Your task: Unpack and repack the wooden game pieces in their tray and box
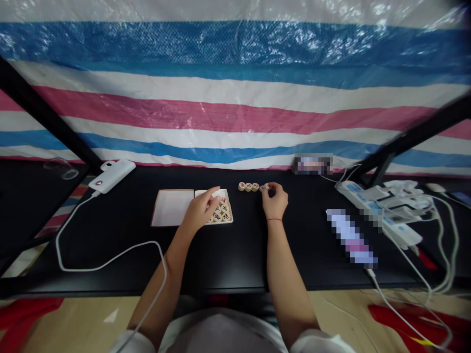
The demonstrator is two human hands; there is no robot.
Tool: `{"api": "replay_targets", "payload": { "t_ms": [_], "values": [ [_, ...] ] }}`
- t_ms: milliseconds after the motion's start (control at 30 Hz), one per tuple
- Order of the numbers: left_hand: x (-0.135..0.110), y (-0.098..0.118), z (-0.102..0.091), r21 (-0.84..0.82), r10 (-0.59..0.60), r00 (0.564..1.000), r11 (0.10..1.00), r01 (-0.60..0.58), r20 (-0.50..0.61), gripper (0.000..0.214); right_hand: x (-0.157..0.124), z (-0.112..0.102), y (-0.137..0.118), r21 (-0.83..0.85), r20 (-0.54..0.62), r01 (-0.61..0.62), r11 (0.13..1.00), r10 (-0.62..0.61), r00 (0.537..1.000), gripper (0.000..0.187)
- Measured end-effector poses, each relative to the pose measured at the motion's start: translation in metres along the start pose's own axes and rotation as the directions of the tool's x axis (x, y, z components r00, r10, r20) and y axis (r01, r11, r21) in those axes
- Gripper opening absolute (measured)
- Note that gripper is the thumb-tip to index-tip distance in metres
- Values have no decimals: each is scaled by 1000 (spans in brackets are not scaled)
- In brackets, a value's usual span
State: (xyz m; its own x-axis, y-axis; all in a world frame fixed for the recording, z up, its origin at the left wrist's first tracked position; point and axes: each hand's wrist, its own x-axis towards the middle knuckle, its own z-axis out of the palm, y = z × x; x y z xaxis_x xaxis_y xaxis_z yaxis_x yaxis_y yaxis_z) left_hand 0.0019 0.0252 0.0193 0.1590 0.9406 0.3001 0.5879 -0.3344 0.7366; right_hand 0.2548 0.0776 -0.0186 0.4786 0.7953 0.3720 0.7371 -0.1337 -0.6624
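One clear, cup-like item (61, 168) lies at the far left. Right of it, a white power bank (113, 176) rests on the black surface (228, 260), with a white cable (99, 268) running from its near end in a loop toward the left forearm. Next, a shallow lid (172, 208) lies with its pale inside up, directly beside a white box (231, 221). The left hand (200, 207) is over the left part of the box, fingers extended; whether it grips anything cannot be determined. Round game pieces (225, 216) lie in the box, most of those visible marked in black. To the right of the box, three pieces with red characters (248, 187) stand in a row. At the row's right end, the right hand (265, 188) has its thumb and fingers closed on an end piece (267, 186). The hands are well apart. Further right, one device (312, 164) stands near the striped sheet (235, 115); a second (351, 238), also with obscured screen, lies nearer. A white power strip (406, 234) with plugs and cords is beyond.
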Motion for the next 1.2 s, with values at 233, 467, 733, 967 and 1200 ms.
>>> {"api": "replay_targets", "payload": {
  "t_ms": [233,467,733,967,1200],
  "values": [
    [0,0,-2,25,5,1000,1000,-4,-14,38,-1,3,5,-125,109,-34,992,47,993,20],
    [0,-2,-2,29,-10,999,1000,11,-31,34,1,8,8,-128,104,-26,991,40,994,19],
    [5,-6,-7,124,70,995,990,-61,-73,33,-1,9,8,-110,127,-15,994,29,992,22],
    [8,-25,-15,319,33,981,947,30,-191,28,-18,-1,-24,70,44,126,990,-129,991,28],
    [3,-41,-8,453,-85,980,877,159,-180,25,-54,15,-61,302,449,337,892,-445,775,35]
  ]
}}
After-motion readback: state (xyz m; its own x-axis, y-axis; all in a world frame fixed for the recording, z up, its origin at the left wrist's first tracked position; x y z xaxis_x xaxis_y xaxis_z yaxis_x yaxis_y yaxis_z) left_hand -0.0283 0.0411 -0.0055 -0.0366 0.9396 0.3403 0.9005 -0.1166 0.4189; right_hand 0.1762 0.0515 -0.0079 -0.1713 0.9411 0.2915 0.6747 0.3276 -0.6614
